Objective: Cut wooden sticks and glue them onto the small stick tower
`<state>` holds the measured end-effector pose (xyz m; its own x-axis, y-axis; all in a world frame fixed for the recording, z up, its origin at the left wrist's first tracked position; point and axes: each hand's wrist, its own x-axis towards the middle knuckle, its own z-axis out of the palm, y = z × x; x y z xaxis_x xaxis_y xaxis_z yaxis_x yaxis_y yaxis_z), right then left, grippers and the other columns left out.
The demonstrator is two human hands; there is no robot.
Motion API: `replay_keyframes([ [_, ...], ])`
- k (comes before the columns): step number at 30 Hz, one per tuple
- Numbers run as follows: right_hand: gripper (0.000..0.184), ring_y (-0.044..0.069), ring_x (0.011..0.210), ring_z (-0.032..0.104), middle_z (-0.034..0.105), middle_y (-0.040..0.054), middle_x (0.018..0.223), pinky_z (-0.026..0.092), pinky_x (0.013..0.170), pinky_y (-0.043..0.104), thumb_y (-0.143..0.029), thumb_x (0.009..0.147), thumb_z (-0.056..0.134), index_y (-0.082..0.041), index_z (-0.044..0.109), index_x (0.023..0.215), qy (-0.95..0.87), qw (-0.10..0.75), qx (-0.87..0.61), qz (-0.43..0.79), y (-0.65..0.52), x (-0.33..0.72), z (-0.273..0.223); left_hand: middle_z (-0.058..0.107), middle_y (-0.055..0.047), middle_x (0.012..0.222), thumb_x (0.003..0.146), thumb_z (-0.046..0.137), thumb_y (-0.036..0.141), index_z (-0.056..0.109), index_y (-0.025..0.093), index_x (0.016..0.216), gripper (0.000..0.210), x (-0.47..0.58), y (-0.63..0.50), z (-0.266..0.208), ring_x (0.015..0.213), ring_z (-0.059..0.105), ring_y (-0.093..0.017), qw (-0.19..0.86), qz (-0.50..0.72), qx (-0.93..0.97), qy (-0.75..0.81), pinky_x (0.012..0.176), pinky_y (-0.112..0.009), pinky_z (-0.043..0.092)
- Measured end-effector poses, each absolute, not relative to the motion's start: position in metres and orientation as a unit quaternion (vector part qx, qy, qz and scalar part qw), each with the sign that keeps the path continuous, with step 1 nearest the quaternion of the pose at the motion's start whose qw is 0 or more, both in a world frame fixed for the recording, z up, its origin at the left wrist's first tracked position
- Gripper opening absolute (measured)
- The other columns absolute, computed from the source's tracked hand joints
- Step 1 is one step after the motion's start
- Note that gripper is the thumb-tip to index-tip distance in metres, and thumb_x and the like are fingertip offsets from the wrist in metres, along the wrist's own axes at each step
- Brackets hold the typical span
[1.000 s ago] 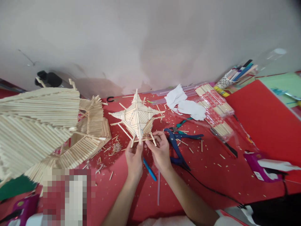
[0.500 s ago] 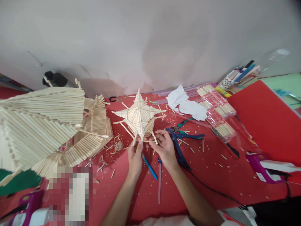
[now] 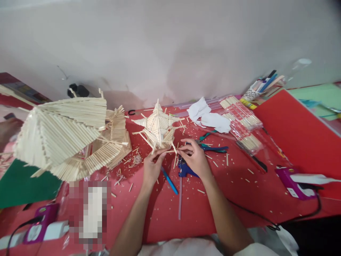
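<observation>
A small pointed roof model [image 3: 159,124] built from thin wooden sticks stands in front of me, with several legs below. At its near side, a thin wooden stick [image 3: 170,151] lies crosswise between my hands. My left hand [image 3: 153,169] pinches its left end beside the front left leg. My right hand [image 3: 195,158] has thumb and fingertips at its right end by the front right leg. A blue pen [image 3: 169,181] lies between my forearms. Partly hidden under my right hand is a blue glue gun [image 3: 183,170], a clear glue stick [image 3: 180,202] trailing towards me.
On the left stands a larger wooden-stick model [image 3: 66,131], with another person's hand [image 3: 9,131] behind it. Pliers [image 3: 217,149], crumpled tissue [image 3: 213,119], packaged chopsticks [image 3: 241,113] and a purple power strip [image 3: 293,183] lie right. Wood scraps litter the red table [image 3: 234,204].
My right hand has turned and drawn slightly back, its fingers now at the stick's end. My left hand has shifted to the stick's left end. The view has shifted; another person's hand shows at left.
</observation>
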<state>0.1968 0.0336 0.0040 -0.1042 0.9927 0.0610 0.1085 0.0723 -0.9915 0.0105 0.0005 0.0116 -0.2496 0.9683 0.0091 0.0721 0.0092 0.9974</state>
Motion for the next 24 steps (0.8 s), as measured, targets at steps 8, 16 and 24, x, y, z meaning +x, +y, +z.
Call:
replay_keyframes([
  [8, 0.034, 0.024, 0.082, 0.073, 0.078, 0.0030, 0.088, 0.055, 0.076, 0.036, -0.025, 0.086, 0.073, -0.027, 0.065, 0.119, -0.653, 0.453, -0.487, 0.362, 0.031, 0.203, 0.013, 0.077, -0.005, 0.078, 0.077, 0.079, 0.036, 0.082, 0.020, 0.082, 0.017, 0.011, -0.002, 0.006, 0.067, 0.064, -0.016, 0.364, 0.549, 0.466, 0.591, 0.070, -0.027, 0.049],
  [16, 0.031, 0.022, 0.078, 0.070, 0.075, 0.0023, 0.087, 0.051, 0.075, 0.035, -0.018, 0.088, 0.068, -0.025, 0.063, 0.118, -0.694, 0.422, -0.499, 0.300, 0.034, 0.202, 0.011, 0.076, -0.006, 0.089, 0.088, 0.069, 0.031, 0.079, 0.023, 0.090, 0.013, 0.006, -0.002, -0.002, 0.077, 0.067, -0.019, 0.265, 0.448, 0.607, 0.600, 0.076, -0.029, 0.048],
  [24, 0.031, 0.020, 0.083, 0.069, 0.074, 0.0023, 0.093, 0.049, 0.078, 0.032, -0.011, 0.090, 0.065, -0.025, 0.062, 0.117, -0.726, 0.368, -0.497, 0.300, 0.034, 0.198, 0.006, 0.077, -0.010, 0.106, 0.095, 0.056, 0.022, 0.077, 0.023, 0.102, 0.023, -0.004, -0.004, 0.000, 0.094, 0.071, -0.026, 0.193, 0.294, 0.700, 0.622, 0.083, -0.033, 0.050],
])
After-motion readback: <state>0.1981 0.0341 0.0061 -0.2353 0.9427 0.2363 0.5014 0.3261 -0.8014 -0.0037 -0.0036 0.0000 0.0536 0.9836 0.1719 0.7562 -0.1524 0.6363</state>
